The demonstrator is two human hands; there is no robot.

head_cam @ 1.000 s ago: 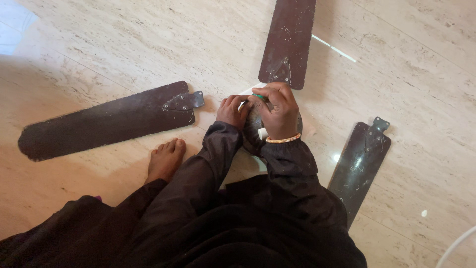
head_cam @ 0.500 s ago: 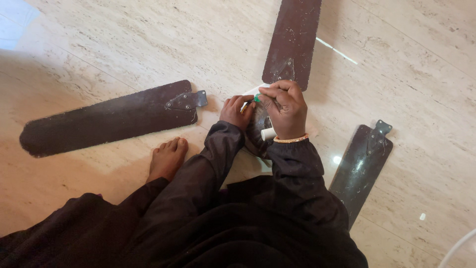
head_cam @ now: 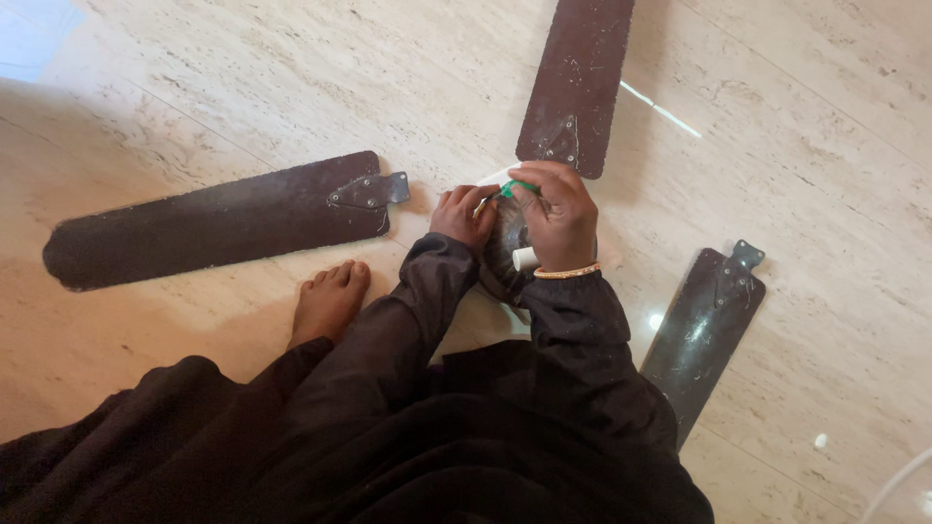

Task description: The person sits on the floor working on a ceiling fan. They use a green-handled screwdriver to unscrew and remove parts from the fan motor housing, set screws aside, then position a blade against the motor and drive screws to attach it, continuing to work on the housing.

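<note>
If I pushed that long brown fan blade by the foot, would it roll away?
Probably not. The fan blade lies flat on the floor, so it would likely slide, not roll. The floor looks shiny, so it may slide easily. It looks stiff, with a metal bracket weighting one end.

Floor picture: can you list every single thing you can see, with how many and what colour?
fan blades: three, dark brown with metal brackets, flat on the floor to the left, above and to the right of the hands
round fan body: one, dark, under the hands, mostly hidden
green-handled tool: one, at the fingertips of both hands; which hand grips it I cannot tell
white cylinder: one, by the right wrist
white cable: one, bottom right corner
floor: pale beige stone tiles
bangle: one, gold, on the right wrist
bare foot: one, beside the left blade
dark clothing: sleeves and lap
left hand: on the fan body
right hand: on the fan body
</note>
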